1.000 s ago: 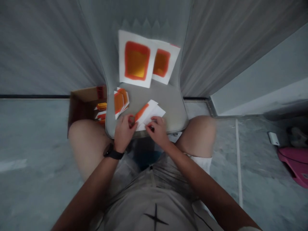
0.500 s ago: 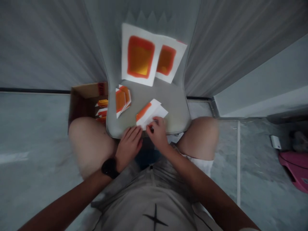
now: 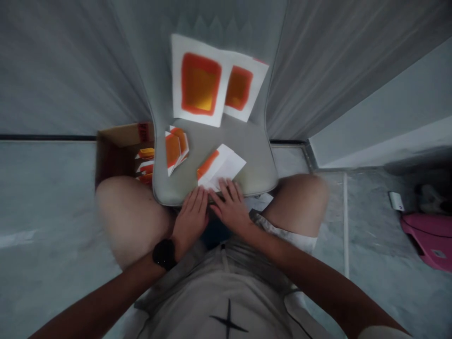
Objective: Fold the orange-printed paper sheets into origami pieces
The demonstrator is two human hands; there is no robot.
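A folded white and orange paper (image 3: pixel 219 165) lies on the near part of a grey chair seat (image 3: pixel 243 146). My left hand (image 3: pixel 192 216) lies flat at the seat's front edge, fingers stretched out, fingertips just touching the paper's near corner. Beside it my right hand (image 3: pixel 231 207) rests with its fingers spread flat on the paper's near edge. A black watch (image 3: pixel 164 254) sits on my left wrist.
A small stack of folded orange papers (image 3: pixel 175 148) lies at the seat's left. Two white sheets with orange squares (image 3: pixel 215 84) lean on the chair back. A brown cardboard box (image 3: pixel 122 153) with more folded papers stands left. My knees flank the seat. A pink object (image 3: pixel 429 242) lies far right.
Both hands let go of the pinched paper and flattened. The left hand slid back towards the seat's front edge; the right hand's fingers opened onto the paper.
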